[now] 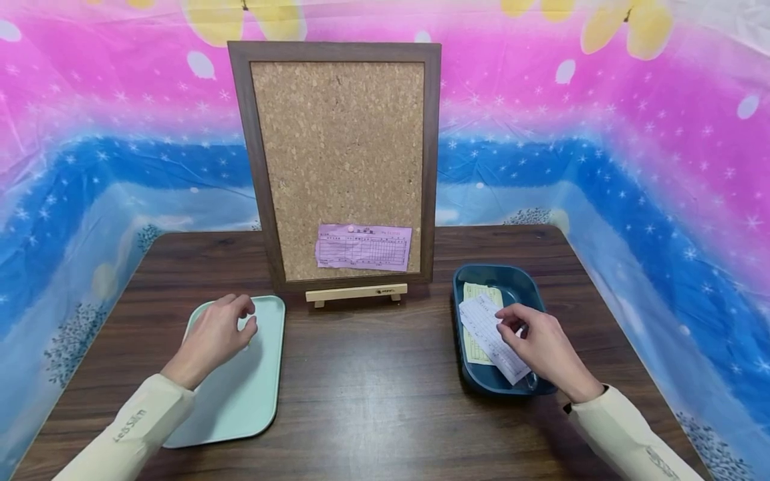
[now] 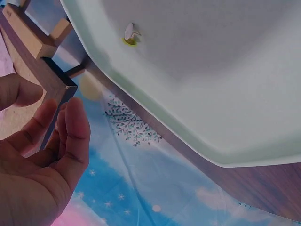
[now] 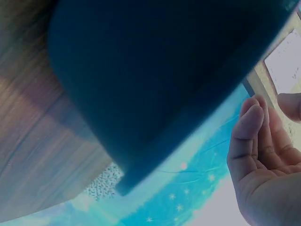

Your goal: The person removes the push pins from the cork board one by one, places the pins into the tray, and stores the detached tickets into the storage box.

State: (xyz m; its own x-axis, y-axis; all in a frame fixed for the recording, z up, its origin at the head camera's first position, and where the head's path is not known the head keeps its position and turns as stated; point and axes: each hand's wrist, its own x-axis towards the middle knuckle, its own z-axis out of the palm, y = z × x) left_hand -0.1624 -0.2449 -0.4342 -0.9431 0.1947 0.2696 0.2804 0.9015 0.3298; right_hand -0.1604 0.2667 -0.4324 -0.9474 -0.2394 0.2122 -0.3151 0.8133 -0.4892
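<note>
My left hand [image 1: 219, 334] hovers over the pale green tray [image 1: 265, 394], thumb apart from its loosely bent fingers, holding nothing. Inside that tray, the left wrist view shows a white-headed thumbtack [image 2: 129, 31] beside a bit of yellow [image 2: 130, 43]. Over the dark blue bin [image 1: 475, 379] is my right hand [image 1: 544, 344], its fingers relaxed around an empty gap. A white printed slip [image 1: 487, 327] lies slantwise across a yellow slip [image 1: 475, 351] in the bin; my right fingertips overlap the white slip's edge in the head view.
A framed cork board [image 1: 343, 147] stands at the back on a small wooden easel [image 1: 355, 292]. Low on the cork hangs a purple printed slip [image 1: 363, 248] under a pale tack [image 1: 351, 228]. Patterned cloth [image 1: 601, 133] surrounds the brown wooden table [image 1: 367, 414].
</note>
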